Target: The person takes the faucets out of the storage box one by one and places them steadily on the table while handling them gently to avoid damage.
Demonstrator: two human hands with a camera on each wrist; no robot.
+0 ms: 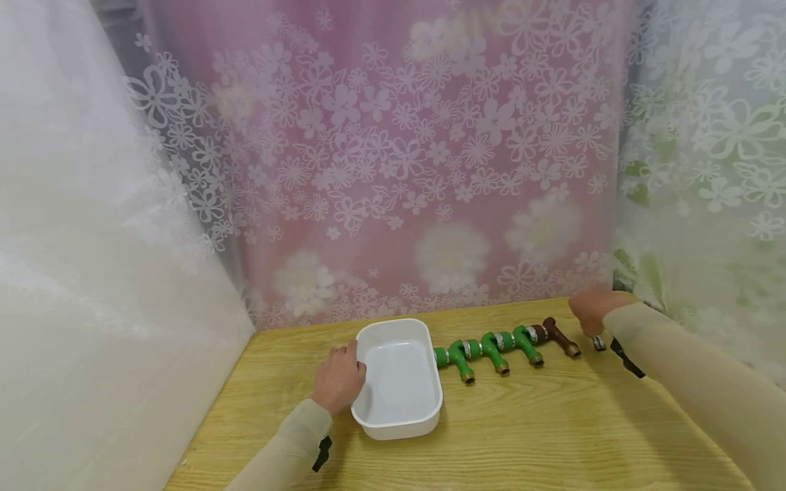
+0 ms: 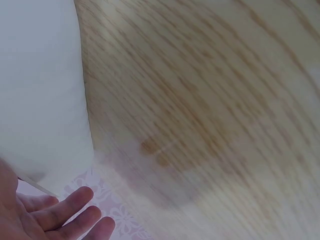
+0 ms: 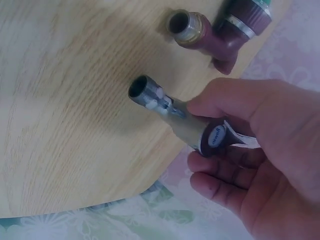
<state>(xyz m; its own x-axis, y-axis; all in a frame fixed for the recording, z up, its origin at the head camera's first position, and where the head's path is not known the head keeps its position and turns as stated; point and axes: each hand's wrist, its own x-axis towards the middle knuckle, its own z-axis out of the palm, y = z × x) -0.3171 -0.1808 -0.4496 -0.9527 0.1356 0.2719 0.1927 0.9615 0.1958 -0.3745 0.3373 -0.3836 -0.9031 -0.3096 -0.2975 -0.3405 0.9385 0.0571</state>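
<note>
At the left side of a white rectangular plastic basin [image 1: 399, 385], my left hand [image 1: 338, 380] grips the rim. In the left wrist view its fingers [image 2: 60, 212] show beside the white wall; where the thumb meets the rim is partly hidden. My right hand [image 1: 597, 310] is at the table's back right. It pinches a small metal tap [image 3: 182, 125] with a tan body, a silver spout and a dark end bearing an oval label. Just left of that hand lies a maroon tap [image 1: 557, 337] with a brass-coloured spout.
Several green taps [image 1: 493, 351] lie in a row between the basin and the maroon tap, spouts toward the front. Everything stands on a wood-grain table [image 1: 510, 429]. A pink flowered curtain [image 1: 393, 170] hangs behind, with pale sheets at both sides.
</note>
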